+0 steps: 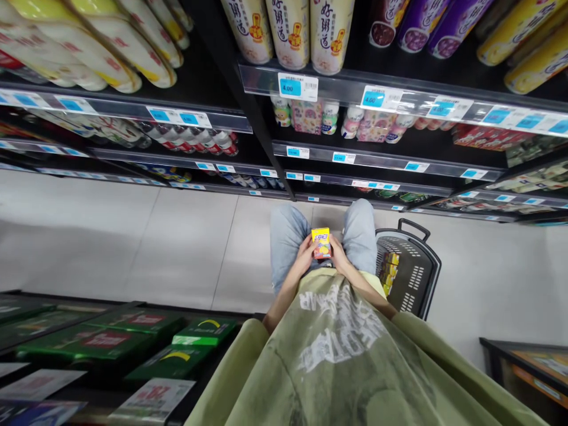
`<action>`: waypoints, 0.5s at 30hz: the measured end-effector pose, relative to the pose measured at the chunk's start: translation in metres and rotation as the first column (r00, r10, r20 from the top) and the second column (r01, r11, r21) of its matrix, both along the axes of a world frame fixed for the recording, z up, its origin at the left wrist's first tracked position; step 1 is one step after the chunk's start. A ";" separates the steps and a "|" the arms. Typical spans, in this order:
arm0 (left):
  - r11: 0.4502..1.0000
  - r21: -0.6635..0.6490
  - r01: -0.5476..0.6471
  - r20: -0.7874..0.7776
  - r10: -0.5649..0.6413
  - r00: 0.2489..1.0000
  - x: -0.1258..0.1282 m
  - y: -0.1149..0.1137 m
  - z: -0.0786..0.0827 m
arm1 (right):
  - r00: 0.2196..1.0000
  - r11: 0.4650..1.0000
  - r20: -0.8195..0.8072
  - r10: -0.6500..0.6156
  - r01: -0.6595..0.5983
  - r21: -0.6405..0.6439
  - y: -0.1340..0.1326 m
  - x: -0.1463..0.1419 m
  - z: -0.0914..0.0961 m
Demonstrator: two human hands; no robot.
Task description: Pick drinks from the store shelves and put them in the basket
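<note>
Between my two hands, just above my lap, is a small yellow and red drink carton point(322, 242), held upright with its printed front toward me. My left hand point(306, 251) wraps its left side, thumb on the front. The right side is gripped by my right hand point(338, 253). Close to my right knee stands a dark grey shopping basket point(415, 269) on the floor, its handle up. Several small yellow packs point(389, 273) lie along the basket's left side. Printing on the carton is too small to read.
A black shelf rack point(257, 77) with price tags runs in front of me, holding cans point(331, 35), bottles point(195, 139) and cartons. Behind me on the left, green boxes point(148, 319) lie on a display. A dark stand point(528, 361) is at the right. Pale tiles point(186, 248) cover the floor.
</note>
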State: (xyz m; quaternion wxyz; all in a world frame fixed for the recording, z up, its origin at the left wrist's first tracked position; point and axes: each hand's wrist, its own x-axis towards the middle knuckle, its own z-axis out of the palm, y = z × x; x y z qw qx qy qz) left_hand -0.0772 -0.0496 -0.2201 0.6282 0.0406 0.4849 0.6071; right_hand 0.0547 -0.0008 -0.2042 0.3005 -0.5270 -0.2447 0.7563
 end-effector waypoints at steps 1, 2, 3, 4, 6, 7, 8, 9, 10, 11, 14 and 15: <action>1.000 -0.001 0.001 -0.001 -0.001 1.000 0.000 0.000 0.001 | 1.000 1.000 0.003 -0.001 0.001 -0.003 0.000 0.000 0.000; 1.000 0.001 0.006 -0.003 -0.006 1.000 0.000 0.000 0.002 | 1.000 1.000 0.006 -0.002 0.002 -0.007 0.000 0.000 0.001; 1.000 0.009 0.018 -0.010 -0.018 1.000 -0.001 -0.001 0.003 | 1.000 1.000 0.010 0.000 0.000 -0.011 0.000 0.000 0.002; 0.999 0.026 0.040 -0.022 -0.039 0.999 -0.001 -0.001 0.005 | 1.000 1.000 0.015 0.002 -0.002 -0.015 0.000 0.000 0.003; 0.992 0.079 0.103 -0.062 -0.098 0.993 -0.002 -0.002 0.009 | 1.000 1.000 0.026 0.009 -0.008 -0.023 0.001 0.000 0.005; 0.985 0.107 0.132 -0.086 -0.123 0.989 -0.002 -0.003 0.012 | 0.999 1.000 0.030 0.012 -0.011 -0.027 0.001 0.000 0.006; 0.980 0.128 0.152 -0.108 -0.138 0.985 -0.002 -0.003 0.014 | 0.999 0.999 0.033 0.015 -0.014 -0.030 0.001 0.000 0.007; 0.978 0.138 0.159 -0.122 -0.142 0.982 -0.002 -0.004 0.015 | 0.999 0.999 0.035 0.019 -0.018 -0.030 0.001 0.000 0.007; 0.977 0.140 0.157 -0.129 -0.140 0.982 -0.002 -0.004 0.017 | 0.999 0.999 0.034 0.022 -0.021 -0.027 0.002 0.001 0.007; 0.979 0.139 0.152 -0.134 -0.134 0.982 -0.002 -0.004 0.018 | 0.999 0.999 0.032 0.024 -0.023 -0.022 0.002 0.001 0.007; 0.979 0.140 0.148 -0.152 -0.127 0.980 0.000 -0.004 0.019 | 1.000 1.000 0.024 0.013 -0.013 -0.001 0.002 0.000 0.005; 0.979 0.141 0.146 -0.169 -0.121 0.978 0.000 -0.003 0.019 | 1.000 1.000 0.025 0.005 -0.005 0.005 0.002 0.000 0.005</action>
